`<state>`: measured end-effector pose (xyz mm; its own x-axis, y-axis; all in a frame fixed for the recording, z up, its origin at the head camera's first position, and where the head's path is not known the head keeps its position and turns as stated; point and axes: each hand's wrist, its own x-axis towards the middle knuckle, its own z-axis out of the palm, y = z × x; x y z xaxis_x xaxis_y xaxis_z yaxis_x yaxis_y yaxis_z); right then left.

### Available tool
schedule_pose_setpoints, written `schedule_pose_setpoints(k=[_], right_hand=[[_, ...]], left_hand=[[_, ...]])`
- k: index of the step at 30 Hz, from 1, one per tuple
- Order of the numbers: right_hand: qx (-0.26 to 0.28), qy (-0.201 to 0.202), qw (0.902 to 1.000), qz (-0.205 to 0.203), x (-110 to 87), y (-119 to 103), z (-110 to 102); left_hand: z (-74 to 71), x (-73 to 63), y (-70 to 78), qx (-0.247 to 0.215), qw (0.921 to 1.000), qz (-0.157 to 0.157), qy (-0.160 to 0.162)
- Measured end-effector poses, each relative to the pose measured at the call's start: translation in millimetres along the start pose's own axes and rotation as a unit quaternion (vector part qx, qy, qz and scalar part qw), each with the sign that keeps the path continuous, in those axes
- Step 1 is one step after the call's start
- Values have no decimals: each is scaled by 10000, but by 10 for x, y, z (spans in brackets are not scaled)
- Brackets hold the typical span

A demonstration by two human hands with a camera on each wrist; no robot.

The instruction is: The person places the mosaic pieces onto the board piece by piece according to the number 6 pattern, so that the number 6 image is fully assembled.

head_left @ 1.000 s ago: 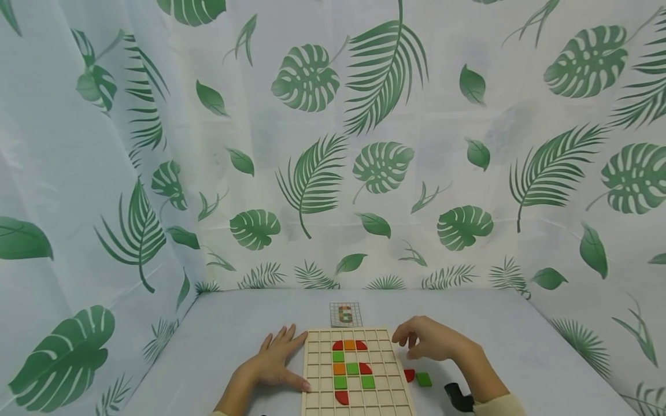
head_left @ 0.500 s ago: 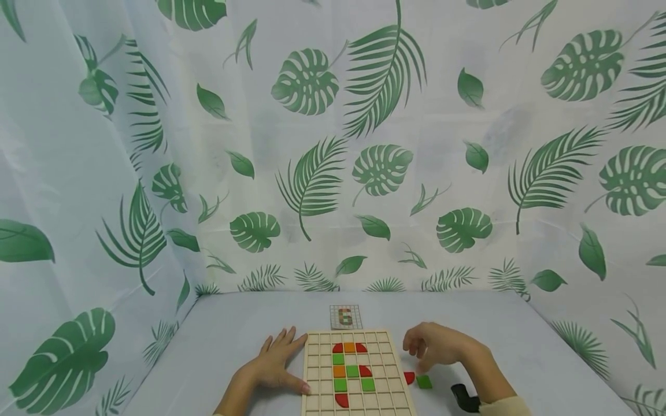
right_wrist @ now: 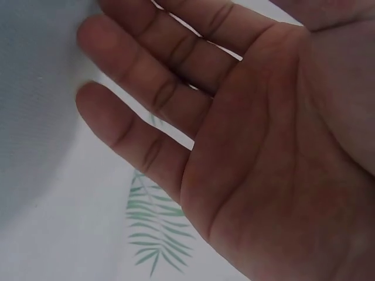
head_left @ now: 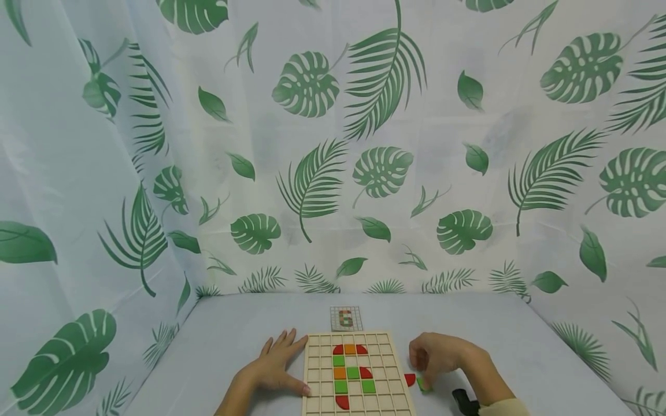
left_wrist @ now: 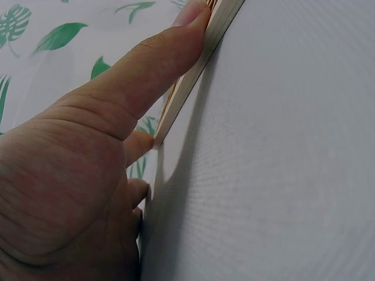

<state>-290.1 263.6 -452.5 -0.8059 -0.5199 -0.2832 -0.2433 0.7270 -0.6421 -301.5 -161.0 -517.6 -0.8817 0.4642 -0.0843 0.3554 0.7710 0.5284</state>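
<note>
My left hand (head_left: 273, 364) rests along the left side of the wooden grid board (head_left: 314, 378). Its thumb (left_wrist: 149, 82) and a fingertip touch the board's edge in the left wrist view. Red, orange and green tiles form a pattern in the board's cells, among them an orange square (head_left: 339, 373). On the right, my right hand (head_left: 442, 353) is lowered over a green square tile (head_left: 421, 385) on the table, with a digit tip covering part of it. Whether it pinches the tile is hidden; the right wrist view shows slightly bent fingers (right_wrist: 126, 67) but no tile.
A small pattern card (head_left: 346, 318) lies beyond the board's far edge. Beside the board's right edge is a red quarter-round tile (head_left: 410, 379). A black object (head_left: 464, 401) sits by the right wrist. Leaf-print curtains (head_left: 322, 254) bound the back and sides.
My right hand has moved right and down, away from the board's edge, onto the green tile, which is now partly covered. The left hand keeps its place; the view has tilted slightly.
</note>
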Motion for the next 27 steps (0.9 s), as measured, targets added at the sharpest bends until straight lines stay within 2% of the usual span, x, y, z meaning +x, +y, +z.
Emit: schedule_pose_setpoints(k=[4, 11, 15, 22, 27], right_hand=[[-70, 17, 9998, 176, 24, 25, 23], [-346, 232, 9957, 828, 72, 16, 94], [-347, 228, 9958, 816, 73, -1, 105], [-264, 240, 9982, 482, 47, 18, 95], [-410, 395, 9964, 620, 76, 12, 113]], left_hand=[[3, -2, 4, 13, 10000, -9, 4], [21, 5, -13, 28, 10000, -30, -5], [17, 9, -9, 58, 10000, -35, -6], [13, 2, 5, 41, 10000, -20, -2], [2, -10, 6, 47, 10000, 21, 0]])
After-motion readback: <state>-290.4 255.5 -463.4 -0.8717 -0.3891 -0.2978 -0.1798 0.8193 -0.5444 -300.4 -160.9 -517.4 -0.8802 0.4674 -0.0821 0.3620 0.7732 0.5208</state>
